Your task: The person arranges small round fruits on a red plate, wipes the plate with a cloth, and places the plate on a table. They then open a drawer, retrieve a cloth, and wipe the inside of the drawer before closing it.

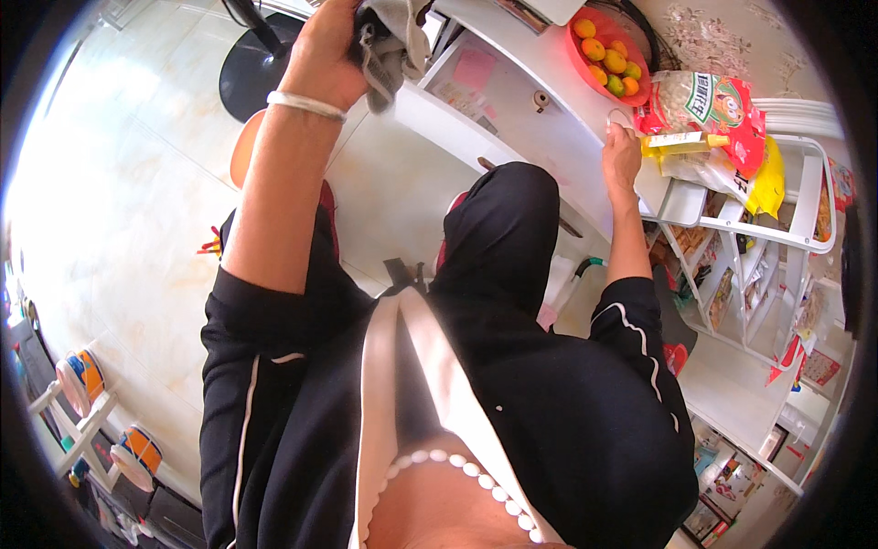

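At the top, my left hand (336,51) grips a grey and black cloth (391,55) above the floor, beside an open white drawer (453,134); a pale bangle circles that wrist. My right hand (622,158) is at the edge of the white cabinet top (549,75), its fingertips pinching a thin round ring (619,118). Inside the drawer are a pink paper (475,70), other small papers and a small roll (541,101). Close to my right hand lie a yellow bottle (686,143) and a red bag of snacks (713,103).
A red bowl of oranges (582,65) stands on the cabinet top. Right of my right arm is a white rack (768,230) with packets. A black round stand base (250,75) is on the floor at upper left. My knees are beside the drawer.
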### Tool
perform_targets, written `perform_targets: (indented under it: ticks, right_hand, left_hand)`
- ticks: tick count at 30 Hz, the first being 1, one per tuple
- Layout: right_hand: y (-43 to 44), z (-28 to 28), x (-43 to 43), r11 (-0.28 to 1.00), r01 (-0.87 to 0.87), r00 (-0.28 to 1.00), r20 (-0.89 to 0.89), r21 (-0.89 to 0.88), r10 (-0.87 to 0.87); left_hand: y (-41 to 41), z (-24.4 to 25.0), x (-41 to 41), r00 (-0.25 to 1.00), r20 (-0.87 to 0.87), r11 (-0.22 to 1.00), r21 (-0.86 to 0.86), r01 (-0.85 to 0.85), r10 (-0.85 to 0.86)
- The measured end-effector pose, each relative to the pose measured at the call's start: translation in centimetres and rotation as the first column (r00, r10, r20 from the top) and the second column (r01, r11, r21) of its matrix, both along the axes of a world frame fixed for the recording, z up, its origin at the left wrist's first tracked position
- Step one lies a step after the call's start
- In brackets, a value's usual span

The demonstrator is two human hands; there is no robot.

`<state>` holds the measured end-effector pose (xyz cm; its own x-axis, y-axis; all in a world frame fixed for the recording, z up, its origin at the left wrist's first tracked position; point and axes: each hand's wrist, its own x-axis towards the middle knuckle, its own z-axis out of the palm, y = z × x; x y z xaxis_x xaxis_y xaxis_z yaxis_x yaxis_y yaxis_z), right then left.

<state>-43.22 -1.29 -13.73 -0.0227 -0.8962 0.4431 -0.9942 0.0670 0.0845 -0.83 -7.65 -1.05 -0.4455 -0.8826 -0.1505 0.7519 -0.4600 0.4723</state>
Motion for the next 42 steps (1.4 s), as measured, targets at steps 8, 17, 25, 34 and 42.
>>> perform_targets:
  ticks: [8,17,25,34,42]
  right_hand:
    - [-0.2,-1.0,-0.1,0.999,0.018,0.998,0.065,-0.034,-0.016]
    - [-2.6,-2.7,9.5,0.931,-0.275,0.941,0.263,0.238,0.211]
    - [-8.6,-10.2,6.2,0.831,0.077,0.989,0.064,0.551,-0.134]
    - [-9.1,-11.3,6.2,0.824,0.095,0.983,0.077,0.559,-0.165]
    - [-3.1,-5.4,10.1,0.914,-0.226,0.941,0.317,0.337,0.116]
  left_hand:
    - [-0.2,-0.1,0.3,0.999,-0.03,0.998,0.053,-0.025,0.026]
    - [-0.3,-0.4,0.3,0.999,-0.049,1.0,0.007,-0.003,0.003]
    - [-0.6,-0.7,1.1,0.998,-0.055,1.0,0.027,0.009,-0.008]
    - [-0.4,-0.5,0.7,0.999,-0.027,0.998,0.058,-0.033,0.034]
    - [-0.4,-0.8,0.7,0.997,-0.074,0.998,0.061,-0.014,0.019]
